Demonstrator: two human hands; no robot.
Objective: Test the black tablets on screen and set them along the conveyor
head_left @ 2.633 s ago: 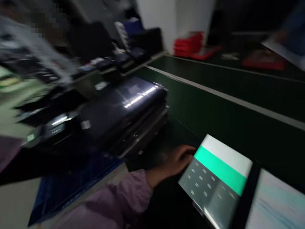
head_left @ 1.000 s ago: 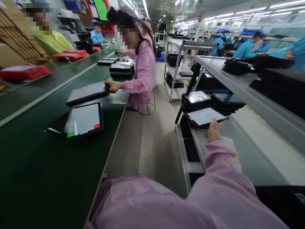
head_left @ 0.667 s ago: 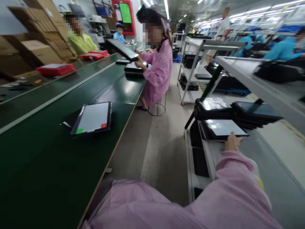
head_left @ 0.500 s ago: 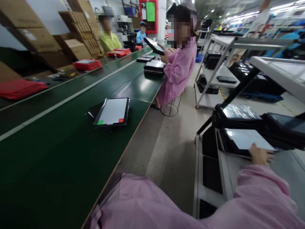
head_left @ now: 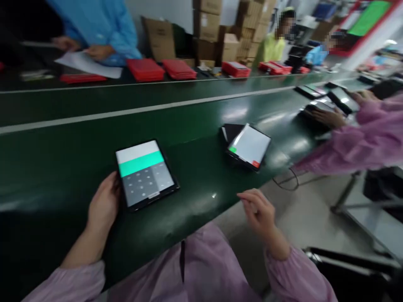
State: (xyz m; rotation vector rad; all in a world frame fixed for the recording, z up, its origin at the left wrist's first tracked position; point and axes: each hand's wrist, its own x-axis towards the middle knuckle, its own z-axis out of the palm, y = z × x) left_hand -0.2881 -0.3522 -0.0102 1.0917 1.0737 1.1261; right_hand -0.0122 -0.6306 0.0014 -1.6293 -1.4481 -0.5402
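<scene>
A tablet (head_left: 145, 174) with a lit screen, showing a white band, a green band and a grey keypad, lies on the dark green belt (head_left: 63, 151) in front of me. My left hand (head_left: 103, 205) rests against its left edge, fingers curled round the rim. My right hand (head_left: 258, 210) hovers over the belt's near edge, fingers loosely bent and apart, holding nothing. A second tablet (head_left: 249, 146) with a white screen lies further right on the belt.
A co-worker in a pink sleeve (head_left: 355, 138) handles tablets at the right. Red trays (head_left: 160, 69) and cardboard boxes (head_left: 217, 42) line the far side. A person in blue (head_left: 100, 29) holds paper at the back left.
My view has swung from the shelf rack on the right back to the belt. My right hand has left the tablet on the rack. My left hand now touches the keypad tablet.
</scene>
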